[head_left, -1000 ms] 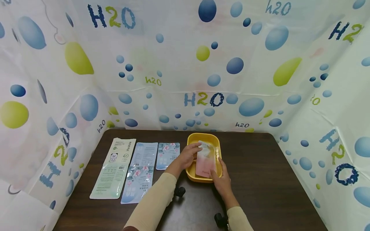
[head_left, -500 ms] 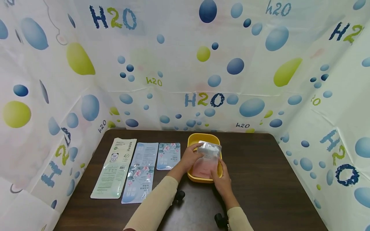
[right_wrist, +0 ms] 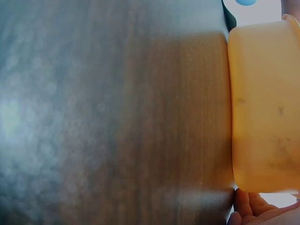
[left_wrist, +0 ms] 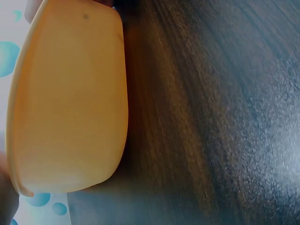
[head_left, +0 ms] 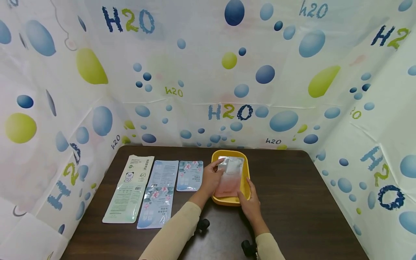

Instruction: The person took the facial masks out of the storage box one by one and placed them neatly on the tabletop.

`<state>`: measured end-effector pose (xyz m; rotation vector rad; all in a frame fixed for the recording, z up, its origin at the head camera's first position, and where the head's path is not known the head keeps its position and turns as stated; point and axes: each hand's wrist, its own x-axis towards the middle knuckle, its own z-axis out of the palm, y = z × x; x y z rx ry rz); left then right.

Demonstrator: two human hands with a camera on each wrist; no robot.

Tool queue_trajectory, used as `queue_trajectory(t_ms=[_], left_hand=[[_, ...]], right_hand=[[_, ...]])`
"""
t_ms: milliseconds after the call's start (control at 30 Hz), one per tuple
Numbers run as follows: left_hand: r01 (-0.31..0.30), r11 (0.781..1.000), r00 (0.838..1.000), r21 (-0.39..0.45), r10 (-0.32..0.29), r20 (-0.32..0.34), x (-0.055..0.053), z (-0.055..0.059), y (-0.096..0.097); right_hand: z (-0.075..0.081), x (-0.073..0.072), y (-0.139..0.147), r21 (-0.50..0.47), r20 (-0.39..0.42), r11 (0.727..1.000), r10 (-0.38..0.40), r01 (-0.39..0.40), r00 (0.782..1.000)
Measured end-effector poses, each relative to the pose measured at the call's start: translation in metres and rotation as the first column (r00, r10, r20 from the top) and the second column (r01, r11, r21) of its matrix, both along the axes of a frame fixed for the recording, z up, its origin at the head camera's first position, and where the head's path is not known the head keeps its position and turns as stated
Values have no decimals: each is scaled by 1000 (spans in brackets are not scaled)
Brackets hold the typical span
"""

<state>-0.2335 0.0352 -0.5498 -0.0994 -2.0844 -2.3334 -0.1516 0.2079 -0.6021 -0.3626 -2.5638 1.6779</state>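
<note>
A pink-and-silver sachet lies over the inside of a yellow plastic basket in the head view. My left hand is at the sachet's upper left, its straight, spread fingers touching the silver end. On the other side, my right hand grips the basket's near right rim, thumb on top and fingers along the outer wall. The left wrist view is filled by the basket's side wall, with parts of a hand at the frame edge. Some fingers show below the basket in the right wrist view.
Left of the basket, a long pale green packet, a long blue floral packet and a smaller blue floral packet lie side by side on the dark wooden table. A printed white curtain stands behind.
The sachet has turned its silver end up, then shifted slightly left and settled squarely over the basket. My left hand has drawn a little left; my right hand stays at the rim.
</note>
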Motion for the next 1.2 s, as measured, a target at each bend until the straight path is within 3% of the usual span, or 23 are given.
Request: queue_trajectory(t_ms=[200, 433, 633, 867, 1200], left_hand=[[-28, 998, 999, 51, 29, -24, -1, 2, -2], [4, 994, 1000, 108, -1, -22, -7, 6, -14], [37, 968, 999, 248, -28, -39, -13, 13, -29], [31, 962, 1000, 273, -28, -14, -15, 25, -50], [16, 934, 1000, 357, -20, 7, -21, 36, -76]], right_hand=[[2, 1, 0, 8, 13, 1000, 0, 0, 1000], [2, 1, 0, 4, 6, 1000, 4, -4, 1000], [3, 2, -1, -32, 20, 999, 1, -1, 1000], [3, 2, -1, -19, 17, 1000, 5, -5, 1000], [0, 1, 0, -30, 9, 1000, 4, -4, 1000]])
